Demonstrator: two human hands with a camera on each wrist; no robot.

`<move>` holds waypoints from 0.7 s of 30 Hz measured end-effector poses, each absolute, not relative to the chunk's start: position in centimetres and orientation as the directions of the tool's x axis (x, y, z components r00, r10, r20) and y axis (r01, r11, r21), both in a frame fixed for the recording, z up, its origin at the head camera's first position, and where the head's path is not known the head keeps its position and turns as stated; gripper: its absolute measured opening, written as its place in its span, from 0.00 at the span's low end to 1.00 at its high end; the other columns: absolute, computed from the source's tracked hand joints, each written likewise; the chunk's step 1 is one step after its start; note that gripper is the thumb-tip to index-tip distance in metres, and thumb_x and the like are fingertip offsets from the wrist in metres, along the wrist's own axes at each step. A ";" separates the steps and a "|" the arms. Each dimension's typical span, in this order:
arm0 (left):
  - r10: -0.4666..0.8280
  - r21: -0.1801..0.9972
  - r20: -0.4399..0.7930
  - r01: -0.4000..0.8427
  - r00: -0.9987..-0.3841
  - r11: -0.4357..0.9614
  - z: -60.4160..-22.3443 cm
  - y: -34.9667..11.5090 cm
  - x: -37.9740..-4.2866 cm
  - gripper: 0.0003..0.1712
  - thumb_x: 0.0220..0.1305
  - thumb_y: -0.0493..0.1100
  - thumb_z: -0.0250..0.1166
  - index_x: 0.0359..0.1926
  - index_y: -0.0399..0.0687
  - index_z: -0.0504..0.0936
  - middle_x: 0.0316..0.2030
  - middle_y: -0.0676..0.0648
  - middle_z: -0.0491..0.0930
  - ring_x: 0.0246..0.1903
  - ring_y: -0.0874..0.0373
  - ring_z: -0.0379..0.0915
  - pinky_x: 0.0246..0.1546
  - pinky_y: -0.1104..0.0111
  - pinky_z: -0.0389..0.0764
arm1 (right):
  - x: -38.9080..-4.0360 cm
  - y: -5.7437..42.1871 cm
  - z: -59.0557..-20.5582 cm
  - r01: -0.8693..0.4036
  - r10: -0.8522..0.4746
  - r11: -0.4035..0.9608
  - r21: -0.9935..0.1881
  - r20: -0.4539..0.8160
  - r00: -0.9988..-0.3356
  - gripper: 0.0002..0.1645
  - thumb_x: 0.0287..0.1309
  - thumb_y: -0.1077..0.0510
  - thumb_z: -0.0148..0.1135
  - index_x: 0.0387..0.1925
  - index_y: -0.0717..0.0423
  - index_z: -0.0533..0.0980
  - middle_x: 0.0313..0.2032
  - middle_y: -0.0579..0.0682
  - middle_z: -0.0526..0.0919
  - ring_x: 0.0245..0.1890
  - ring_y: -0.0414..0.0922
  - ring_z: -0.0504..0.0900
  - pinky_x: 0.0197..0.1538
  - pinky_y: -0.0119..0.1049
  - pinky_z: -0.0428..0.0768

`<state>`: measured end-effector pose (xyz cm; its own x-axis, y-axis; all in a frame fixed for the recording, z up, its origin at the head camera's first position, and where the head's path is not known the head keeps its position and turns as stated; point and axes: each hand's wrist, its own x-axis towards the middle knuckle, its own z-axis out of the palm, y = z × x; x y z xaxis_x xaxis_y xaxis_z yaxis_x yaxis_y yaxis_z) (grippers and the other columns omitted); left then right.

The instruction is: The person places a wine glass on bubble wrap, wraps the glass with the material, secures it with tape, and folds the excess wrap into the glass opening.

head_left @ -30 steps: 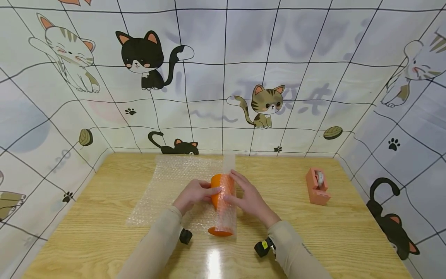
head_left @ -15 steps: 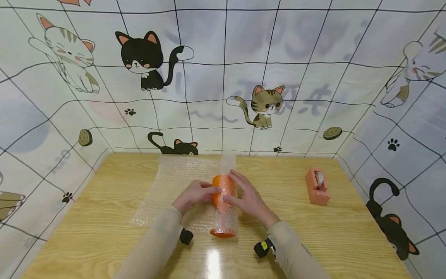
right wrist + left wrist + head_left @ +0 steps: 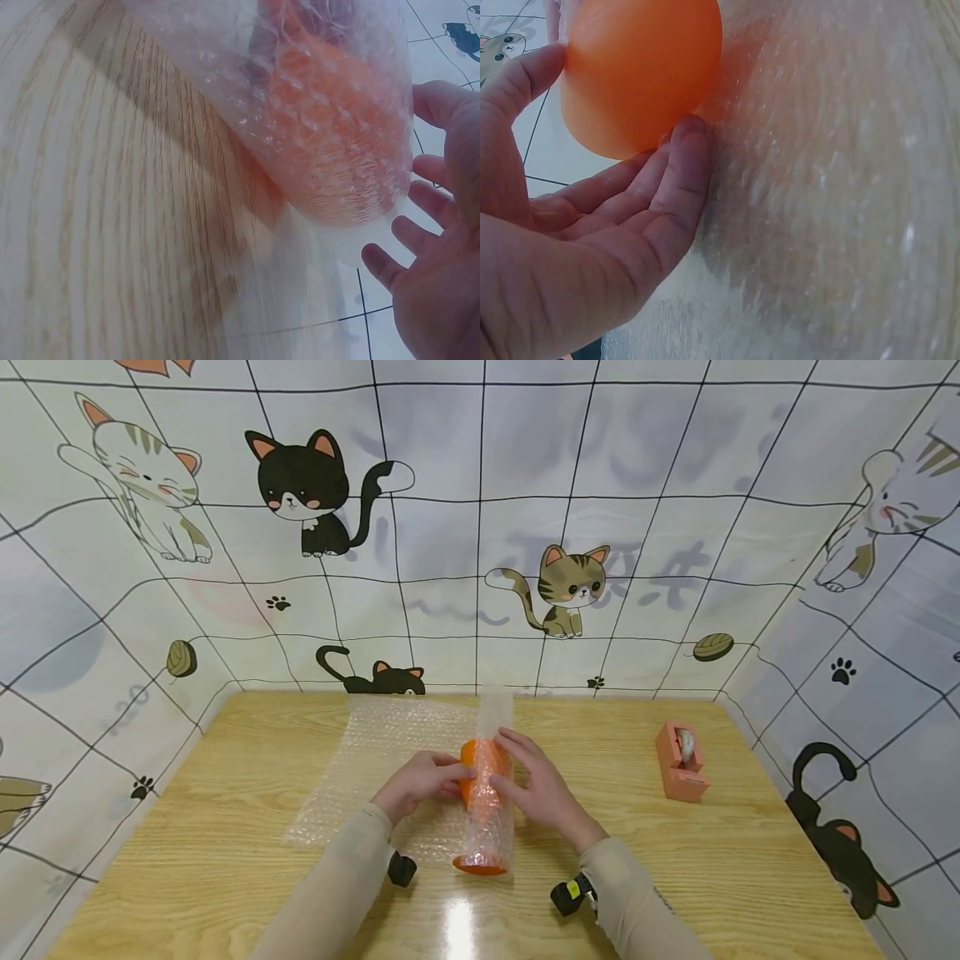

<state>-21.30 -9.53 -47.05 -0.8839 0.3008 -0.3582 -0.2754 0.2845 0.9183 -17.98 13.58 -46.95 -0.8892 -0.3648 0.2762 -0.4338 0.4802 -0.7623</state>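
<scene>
An orange vase-shaped object [image 3: 468, 750] with a flared near end lies lengthwise on the table, its right side covered by clear bubble wrap [image 3: 408, 731]. The rest of the sheet spreads flat to the left, beneath my left hand [image 3: 422, 781]. In the left wrist view, that hand's thumb presses one side of the orange object [image 3: 641, 75] while its bent fingers reach under the other. My right hand [image 3: 543, 789] lies along the right side, fingers spread. The right wrist view has its fingertips right at the outside of the wrapped part [image 3: 341, 150].
A pink tape dispenser [image 3: 681, 762] with a roll of clear tape stands on the right of the wooden table [image 3: 600, 877]. Cat-printed cloth walls [image 3: 442, 527] enclose the back and both sides. A strip of wrap extends beyond the object toward the back edge.
The orange object has rolled slightly to the right, with more of it under the wrap. The sheet's left edge has crept right. Both hands stay about where they were.
</scene>
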 end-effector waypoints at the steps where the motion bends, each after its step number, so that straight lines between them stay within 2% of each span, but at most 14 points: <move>1: 0.301 0.916 -0.361 -0.276 -0.883 0.290 -47.0 -9.5 -21.3 0.31 0.63 0.50 0.72 0.58 0.30 0.81 0.42 0.42 0.87 0.37 0.53 0.85 0.48 0.59 0.87 | -18.0 13.6 -47.0 -0.432 -0.364 0.480 -0.763 0.275 -0.890 0.38 0.68 0.54 0.67 0.75 0.57 0.66 0.78 0.54 0.62 0.77 0.58 0.59 0.73 0.63 0.63; 14: 0.364 0.923 -0.357 -0.264 -0.861 0.280 -46.7 -9.4 -21.0 0.30 0.65 0.47 0.70 0.60 0.28 0.80 0.40 0.41 0.86 0.36 0.54 0.83 0.45 0.60 0.87 | -17.8 14.0 -46.9 -0.426 -0.360 0.501 -0.753 0.267 -0.894 0.40 0.66 0.52 0.70 0.75 0.55 0.67 0.78 0.51 0.61 0.77 0.58 0.59 0.73 0.64 0.63; 21: 0.349 0.908 -0.352 -0.227 -0.869 0.351 -46.5 -9.6 -20.9 0.27 0.66 0.46 0.71 0.56 0.29 0.83 0.36 0.44 0.87 0.35 0.54 0.84 0.45 0.60 0.88 | -17.9 13.9 -46.8 -0.410 -0.364 0.508 -0.757 0.243 -0.899 0.41 0.65 0.50 0.71 0.75 0.56 0.67 0.78 0.52 0.61 0.78 0.57 0.58 0.73 0.64 0.62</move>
